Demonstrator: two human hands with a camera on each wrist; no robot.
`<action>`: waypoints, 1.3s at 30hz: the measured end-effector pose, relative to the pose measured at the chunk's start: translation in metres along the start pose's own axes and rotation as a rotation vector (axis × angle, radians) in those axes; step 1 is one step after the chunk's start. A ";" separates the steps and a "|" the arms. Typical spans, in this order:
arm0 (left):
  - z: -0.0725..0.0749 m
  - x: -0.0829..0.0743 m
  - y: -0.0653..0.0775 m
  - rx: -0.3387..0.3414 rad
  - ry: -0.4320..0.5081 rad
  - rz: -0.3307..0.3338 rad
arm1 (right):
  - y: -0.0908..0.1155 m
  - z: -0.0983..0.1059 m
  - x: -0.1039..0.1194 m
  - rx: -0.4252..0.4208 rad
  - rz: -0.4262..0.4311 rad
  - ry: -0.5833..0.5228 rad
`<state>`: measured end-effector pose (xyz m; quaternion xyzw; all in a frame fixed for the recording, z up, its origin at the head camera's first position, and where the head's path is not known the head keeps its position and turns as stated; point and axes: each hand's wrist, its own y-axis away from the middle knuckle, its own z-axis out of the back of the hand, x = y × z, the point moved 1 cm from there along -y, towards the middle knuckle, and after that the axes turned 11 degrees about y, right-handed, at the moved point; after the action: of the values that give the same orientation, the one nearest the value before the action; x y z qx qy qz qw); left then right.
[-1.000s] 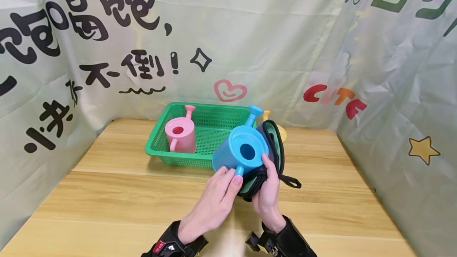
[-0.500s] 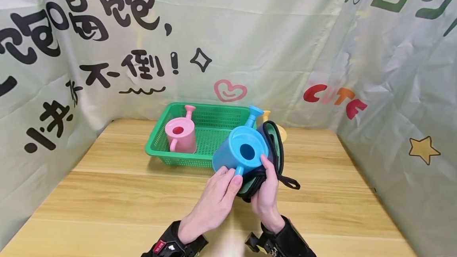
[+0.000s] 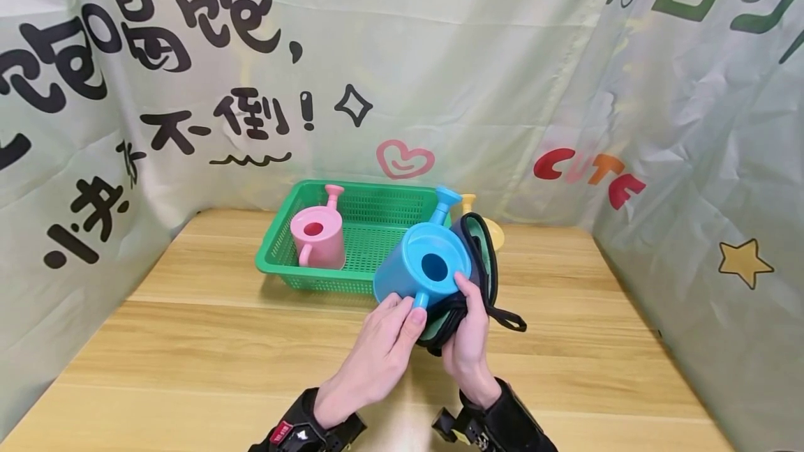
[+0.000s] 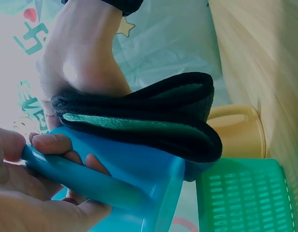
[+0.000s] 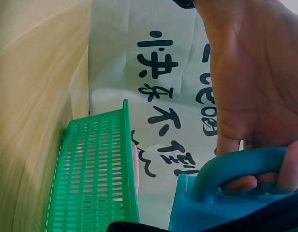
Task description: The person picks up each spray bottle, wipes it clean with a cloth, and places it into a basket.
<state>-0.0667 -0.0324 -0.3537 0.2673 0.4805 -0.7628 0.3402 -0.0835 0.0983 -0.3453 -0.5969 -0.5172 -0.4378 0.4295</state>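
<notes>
A blue watering can [image 3: 402, 267], tilted, is held up in front of the green basket. My left hand [image 3: 377, 351] grips its handle [image 4: 86, 179], fingers curled round it. Against the can's right side my right hand [image 3: 471, 340] holds a folded dark cloth [image 4: 139, 123] with black edging, a green inner face and a small hanging loop [image 3: 510, 319]. The right thumb lies near the can's top rim. Most of the right fingers are hidden behind the cloth in the head view.
Inside the green basket [image 3: 271, 257], at the back of the wooden table [image 3: 207, 368], a pink watering can [image 3: 326, 246] stands at the left. A yellow watering can [image 3: 496, 234] is partly hidden behind the cloth. Printed fabric walls [image 3: 490, 89] enclose the table's back and sides.
The right thumb and the cloth have slid slightly left along the blue watering can. My left hand keeps its grip on the handle; the basket and other cans have not moved.
</notes>
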 end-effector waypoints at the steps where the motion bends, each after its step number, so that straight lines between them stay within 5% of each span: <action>1: 0.000 0.000 0.000 0.001 0.001 0.001 | 0.000 0.000 0.000 0.001 -0.002 0.001; 39: 0.000 0.000 0.002 -0.003 0.008 0.034 | 0.001 0.000 -0.004 0.005 0.012 -0.009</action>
<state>-0.0646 -0.0325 -0.3549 0.2780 0.4785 -0.7550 0.3517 -0.0827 0.0973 -0.3491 -0.6011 -0.5165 -0.4312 0.4312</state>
